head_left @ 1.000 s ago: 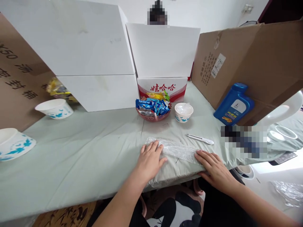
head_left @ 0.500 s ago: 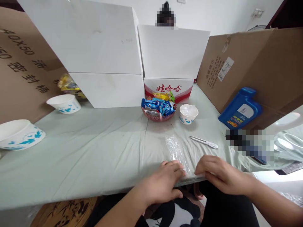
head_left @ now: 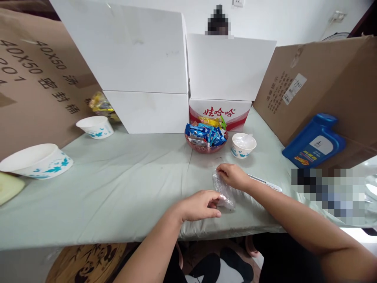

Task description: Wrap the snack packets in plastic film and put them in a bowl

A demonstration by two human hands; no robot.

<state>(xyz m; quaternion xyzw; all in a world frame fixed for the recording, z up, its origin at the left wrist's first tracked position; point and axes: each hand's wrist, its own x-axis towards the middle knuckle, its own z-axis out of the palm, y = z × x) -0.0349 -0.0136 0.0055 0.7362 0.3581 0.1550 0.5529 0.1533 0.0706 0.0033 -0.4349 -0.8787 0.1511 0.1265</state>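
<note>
A crumpled strip of clear plastic film (head_left: 224,196) lies on the cloth in front of me. My right hand (head_left: 234,176) has its fingertips pinched on the film's far end. At the near end, my left hand (head_left: 203,206) rests with its fingertips against the film's left side and its thumb held apart. Behind my right forearm lies a white utility knife (head_left: 269,183), partly covered by the arm. Just beyond the right hand stand a glass bowl (head_left: 203,148) of wrapped snacks and a paper cup (head_left: 244,146) with clear plastic inside.
Stacked white boxes (head_left: 147,70) stand at the back, flanked by brown cartons (head_left: 38,90). At right, a blue bottle (head_left: 315,141) leans on a carton. Two paper bowls (head_left: 96,127) stand at left. A person's head (head_left: 218,21) shows behind the boxes.
My right hand has moved from the table's edge to the film's far end. My left hand has shifted forward slightly. The film looks shorter and more bunched. The view has turned slightly left.
</note>
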